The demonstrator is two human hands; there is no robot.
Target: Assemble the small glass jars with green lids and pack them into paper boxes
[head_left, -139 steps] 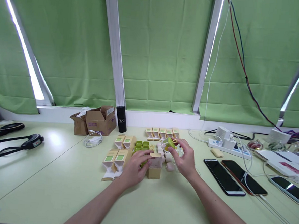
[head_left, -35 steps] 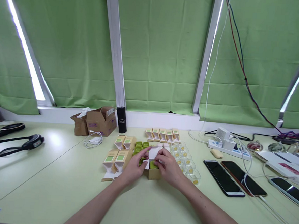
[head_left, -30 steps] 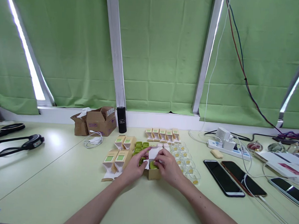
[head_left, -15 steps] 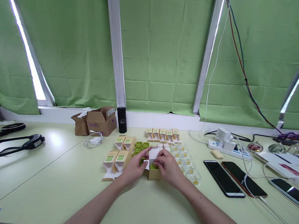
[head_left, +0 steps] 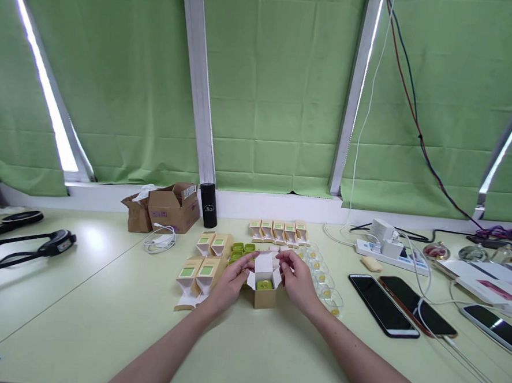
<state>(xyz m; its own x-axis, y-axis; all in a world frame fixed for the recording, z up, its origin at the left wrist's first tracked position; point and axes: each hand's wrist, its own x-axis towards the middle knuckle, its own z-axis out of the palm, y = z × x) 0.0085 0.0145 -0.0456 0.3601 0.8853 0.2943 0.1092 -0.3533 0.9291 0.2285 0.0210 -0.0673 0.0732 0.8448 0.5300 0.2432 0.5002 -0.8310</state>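
Observation:
A small cardboard box (head_left: 265, 299) stands upright in front of me, its white flaps spread and the tall back flap raised. Inside it sits a green item (head_left: 265, 284), level with the rim. At the box's left side, my left hand (head_left: 232, 279) has thumb and fingers closed about the left flap and the edge of the back flap. My right hand (head_left: 297, 282) is curled at the opposite side, thumb and forefinger on the right flap. Behind the left hand are several green containers (head_left: 242, 248), partly hidden. Clear plastic cups (head_left: 326, 285) with yellow contents stand in rows beyond my right hand.
Tan boxes with green labels stand at left (head_left: 208, 269) and behind (head_left: 278, 232). Further back are a black tumbler (head_left: 209, 206), an open carton (head_left: 172, 209) and a white cable (head_left: 161, 242). Phones (head_left: 383, 306) and a power strip (head_left: 393, 259) lie to the right.
My right hand has drawn back from the box's opening to its right flap, uncovering the green item. My left hand has shifted slightly at the left flap. The box stays in place.

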